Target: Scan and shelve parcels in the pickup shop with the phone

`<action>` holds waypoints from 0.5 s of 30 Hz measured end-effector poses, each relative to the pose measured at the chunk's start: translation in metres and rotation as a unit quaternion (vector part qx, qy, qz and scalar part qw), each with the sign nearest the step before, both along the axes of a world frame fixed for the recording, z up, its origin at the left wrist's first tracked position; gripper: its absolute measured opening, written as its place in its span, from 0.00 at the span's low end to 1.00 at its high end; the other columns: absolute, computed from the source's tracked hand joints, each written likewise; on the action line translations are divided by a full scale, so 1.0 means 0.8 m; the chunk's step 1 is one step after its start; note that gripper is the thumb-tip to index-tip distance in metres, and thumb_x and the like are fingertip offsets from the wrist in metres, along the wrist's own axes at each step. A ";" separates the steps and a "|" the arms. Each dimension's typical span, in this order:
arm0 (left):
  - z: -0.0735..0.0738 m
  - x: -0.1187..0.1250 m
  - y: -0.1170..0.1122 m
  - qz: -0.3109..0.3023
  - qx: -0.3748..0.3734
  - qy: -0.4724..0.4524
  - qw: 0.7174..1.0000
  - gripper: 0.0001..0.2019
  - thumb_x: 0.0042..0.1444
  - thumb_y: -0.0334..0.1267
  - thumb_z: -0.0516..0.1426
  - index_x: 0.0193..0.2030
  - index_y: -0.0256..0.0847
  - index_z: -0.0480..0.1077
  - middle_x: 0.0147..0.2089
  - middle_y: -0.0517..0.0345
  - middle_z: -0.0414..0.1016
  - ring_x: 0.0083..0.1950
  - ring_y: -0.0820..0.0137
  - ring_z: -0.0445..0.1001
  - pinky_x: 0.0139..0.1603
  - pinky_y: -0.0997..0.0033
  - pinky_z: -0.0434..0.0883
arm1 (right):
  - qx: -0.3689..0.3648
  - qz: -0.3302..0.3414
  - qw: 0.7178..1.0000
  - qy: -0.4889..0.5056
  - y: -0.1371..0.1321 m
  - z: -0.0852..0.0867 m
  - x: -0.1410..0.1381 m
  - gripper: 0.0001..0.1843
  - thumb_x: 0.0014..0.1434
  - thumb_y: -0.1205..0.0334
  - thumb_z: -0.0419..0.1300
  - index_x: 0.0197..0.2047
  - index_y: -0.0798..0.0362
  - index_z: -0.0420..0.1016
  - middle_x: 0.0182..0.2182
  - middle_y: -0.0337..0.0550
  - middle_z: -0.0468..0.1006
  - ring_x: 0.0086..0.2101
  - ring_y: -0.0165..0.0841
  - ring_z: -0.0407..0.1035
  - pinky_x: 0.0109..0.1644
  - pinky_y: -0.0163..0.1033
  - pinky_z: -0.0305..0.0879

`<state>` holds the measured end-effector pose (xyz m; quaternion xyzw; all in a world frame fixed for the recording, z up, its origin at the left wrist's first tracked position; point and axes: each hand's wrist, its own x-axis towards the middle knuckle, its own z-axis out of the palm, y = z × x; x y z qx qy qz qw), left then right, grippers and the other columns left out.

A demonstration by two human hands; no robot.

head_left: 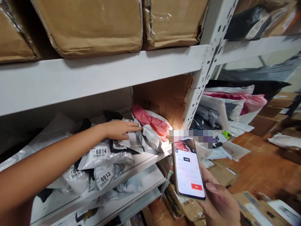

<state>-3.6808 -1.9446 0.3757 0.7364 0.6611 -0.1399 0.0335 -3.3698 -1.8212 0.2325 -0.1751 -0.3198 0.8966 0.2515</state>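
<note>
My left hand (121, 129) reaches onto a white shelf, palm down with fingers stretched out over several plastic mailing bags. Its fingertips are at a grey-white mailer (150, 138) beside a pink mailing bag (152, 121). Below the wrist lies a clear-white bag labelled 6014 (100, 152), and nearer the shelf edge is one labelled 6012 (105, 178). In my right hand (219, 201) is a smartphone (189, 169), held upright with its lit screen facing me. The screen has a red button and a strip of camera picture on top. A bright light shines near the phone's upper edge onto the bags.
Large cardboard boxes (94, 25) stand on the upper shelf beam (105, 72). A perforated white post (199, 84) rises right of the bags. Another rack with stacked mailers (225, 106) is on the right. Cartons (251, 207) and loose packages cover parts of the wooden floor (263, 157).
</note>
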 end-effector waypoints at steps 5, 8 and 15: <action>-0.011 0.017 0.019 0.030 0.055 0.053 0.997 0.33 0.52 0.45 0.60 0.64 0.47 0.59 0.64 0.48 0.61 0.46 0.63 0.74 0.42 0.68 0.68 | 0.014 0.038 0.999 0.009 -0.004 0.003 -0.002 0.51 0.39 0.59 0.65 0.67 0.39 0.54 0.60 0.47 0.71 0.51 0.53 0.72 0.50 0.58 0.70; -0.024 0.022 0.021 -0.023 0.101 0.133 0.986 0.09 0.58 0.36 0.55 0.43 0.42 0.74 0.50 0.50 0.71 0.43 0.64 0.73 0.36 0.68 0.66 | 0.001 0.046 0.999 0.009 -0.005 0.001 0.000 0.48 0.40 0.61 0.66 0.65 0.39 0.58 0.57 0.45 0.74 0.51 0.51 0.72 0.51 0.57 0.69; -0.031 -0.001 0.018 -0.092 0.058 -0.019 0.994 0.13 0.51 0.29 0.59 0.44 0.42 0.75 0.50 0.55 0.76 0.51 0.66 0.73 0.51 0.71 0.67 | 0.003 0.074 0.997 0.031 -0.010 -0.005 -0.004 0.50 0.40 0.60 0.68 0.67 0.41 0.56 0.53 0.47 0.77 0.48 0.51 0.74 0.50 0.56 0.68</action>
